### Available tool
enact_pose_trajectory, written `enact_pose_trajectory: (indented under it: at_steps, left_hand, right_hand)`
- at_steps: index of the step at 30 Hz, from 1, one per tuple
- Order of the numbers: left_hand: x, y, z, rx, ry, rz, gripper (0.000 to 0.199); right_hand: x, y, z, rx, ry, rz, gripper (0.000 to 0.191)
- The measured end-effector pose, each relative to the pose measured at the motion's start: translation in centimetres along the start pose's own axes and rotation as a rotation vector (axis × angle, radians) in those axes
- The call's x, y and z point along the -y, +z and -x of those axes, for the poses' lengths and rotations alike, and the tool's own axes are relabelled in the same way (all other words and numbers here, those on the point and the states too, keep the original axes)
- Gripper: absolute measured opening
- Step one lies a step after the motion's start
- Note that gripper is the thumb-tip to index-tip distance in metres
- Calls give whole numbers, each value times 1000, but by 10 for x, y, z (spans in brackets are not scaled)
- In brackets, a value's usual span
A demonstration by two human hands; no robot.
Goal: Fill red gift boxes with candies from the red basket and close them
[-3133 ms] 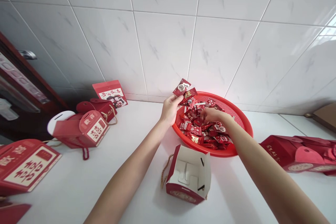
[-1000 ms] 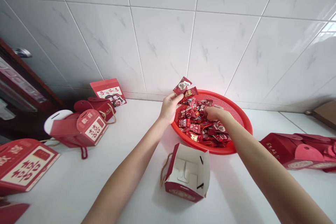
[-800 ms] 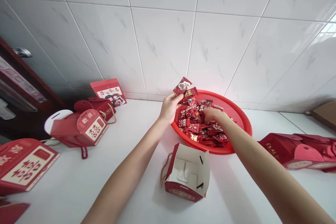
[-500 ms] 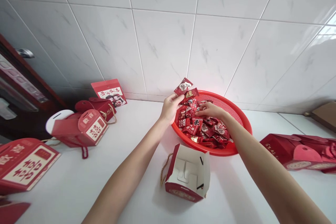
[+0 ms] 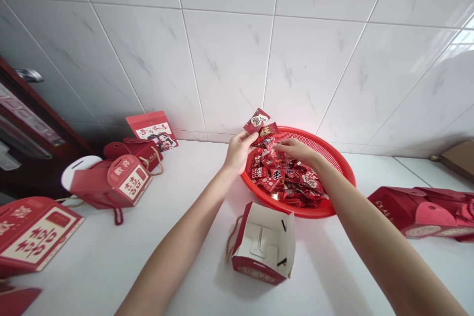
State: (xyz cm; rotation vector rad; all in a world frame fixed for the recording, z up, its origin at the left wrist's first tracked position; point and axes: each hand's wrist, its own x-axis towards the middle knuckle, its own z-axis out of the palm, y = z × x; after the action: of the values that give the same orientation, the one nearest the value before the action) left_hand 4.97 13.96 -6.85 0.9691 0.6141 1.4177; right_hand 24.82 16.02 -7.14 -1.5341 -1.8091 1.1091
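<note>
My left hand (image 5: 238, 152) is closed on several red candy packets (image 5: 258, 120), held above the left rim of a red plastic basket (image 5: 344, 177). Inside the basket lies a pile of red wrapped candies (image 5: 292, 182). My right hand (image 5: 294, 149) reaches over the pile, its fingers bent together at a small red packet beside the packets in my left hand. An open box (image 5: 261, 242), red outside and white inside, stands in front of the basket with its inside bare and a rope handle at its left.
Red gift boxes (image 5: 128, 180) with handles stand at the left, and a printed red card (image 5: 154, 131) leans on the tiled wall. More red boxes (image 5: 422, 210) are at the right, with a brown carton (image 5: 459, 162) behind.
My right hand has moved slightly up and left, toward the packets in my left hand. The left hand keeps its packets nearly in place, and the view has shifted slightly.
</note>
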Motion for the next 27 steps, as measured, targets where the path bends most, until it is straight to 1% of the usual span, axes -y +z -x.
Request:
enact_pose_trajectory:
  at_steps: [4,6,8,10,12,14,15,16,17,18,21,23,25,27]
  left_hand:
    - [1,0,-1,3,4,-9,34]
    - [1,-1,-1,8,14,-22,35]
    - [1,-1,-2,12,25,-34,35]
    - [1,-1,-2,10,28,-39,35]
    - [1,-2,-1,7,24,-36,34]
    - [1,-1,-1,5,19,-34,33]
    - [1,-1,-1,5,16,-33,33]
    - [0,-1,-1,6,12,-32,33]
    - [0,0,0,7,10,-29,34]
    - [-1,0,0,8,8,-25,34]
    - [-2,2,0,2,3,-18,36]
    - [-2,2,1,-3,1,-18,36]
    - [-2,2,1,-4,4,-19,36]
    - [-2,3,1,-1,11,-24,36]
  right_hand:
    - [2,-6,1,48,-7,-10,40]
    - [4,-9,3,94,1,-3,36]
    - [9,-11,6,171,18,23,32]
    - [15,-9,12,297,21,97,28]
    - [24,-5,20,474,4,207,24]
    - [32,0,29,661,21,314,19]
    - [34,2,33,722,53,367,16]
    - [36,4,37,740,87,420,14]
    - [36,5,40,714,114,469,14]
    - [35,6,41,651,127,512,17]
    - [26,5,41,373,85,599,38]
    - [19,4,38,230,50,648,46]
    - [15,4,36,177,28,677,43]
    - [13,6,36,195,7,687,35]
